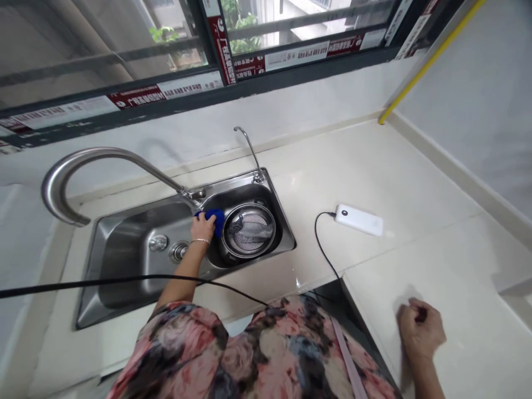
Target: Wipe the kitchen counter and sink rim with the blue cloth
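Observation:
My left hand [203, 227] reaches into the steel sink [124, 249] and grips a blue cloth [216, 218], pressed against the divider just below the base of the curved tap [83, 166]. A round metal strainer basket [249, 233] sits in the small right basin, right beside the cloth. My right hand [420, 330] rests on the pale countertop [394, 183] at the lower right, fingers curled into a loose fist with nothing visible inside.
A white power bank [359, 220] lies on the counter right of the sink, with a black cable [322, 244] running toward me. A thin second tap [249, 149] stands at the sink's back edge. A window ledge runs behind; a wall rises at right.

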A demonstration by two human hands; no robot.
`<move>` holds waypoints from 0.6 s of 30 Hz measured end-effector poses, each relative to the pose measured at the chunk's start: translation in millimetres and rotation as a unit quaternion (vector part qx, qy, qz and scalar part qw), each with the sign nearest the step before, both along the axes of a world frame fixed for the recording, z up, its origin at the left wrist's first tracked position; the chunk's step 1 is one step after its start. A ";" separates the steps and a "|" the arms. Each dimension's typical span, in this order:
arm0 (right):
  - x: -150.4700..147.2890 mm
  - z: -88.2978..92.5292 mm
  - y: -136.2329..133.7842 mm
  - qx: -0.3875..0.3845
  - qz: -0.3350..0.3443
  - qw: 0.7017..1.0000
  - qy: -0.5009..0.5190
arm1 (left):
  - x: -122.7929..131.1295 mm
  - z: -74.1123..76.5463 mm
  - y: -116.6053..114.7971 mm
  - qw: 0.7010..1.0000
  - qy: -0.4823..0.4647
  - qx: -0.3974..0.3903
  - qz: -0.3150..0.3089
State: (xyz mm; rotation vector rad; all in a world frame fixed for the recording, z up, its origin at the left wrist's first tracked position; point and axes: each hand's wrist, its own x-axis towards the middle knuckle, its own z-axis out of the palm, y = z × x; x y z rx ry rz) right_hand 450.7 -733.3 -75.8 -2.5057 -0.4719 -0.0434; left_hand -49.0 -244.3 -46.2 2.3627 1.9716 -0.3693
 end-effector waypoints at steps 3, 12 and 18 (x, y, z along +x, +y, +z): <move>1.4 -4.7 -3.4 0.011 0.002 1.000 -0.001 | -5.1 0.6 -16.2 0.999 0.017 -0.039 -0.025; 3.0 -4.7 -6.0 0.005 -0.004 1.000 0.012 | -15.8 11.2 -38.1 0.986 -0.033 -0.161 0.016; 3.2 0.7 -3.5 -0.001 -0.003 1.000 0.012 | -49.4 19.2 -57.8 0.931 -0.266 -0.193 0.156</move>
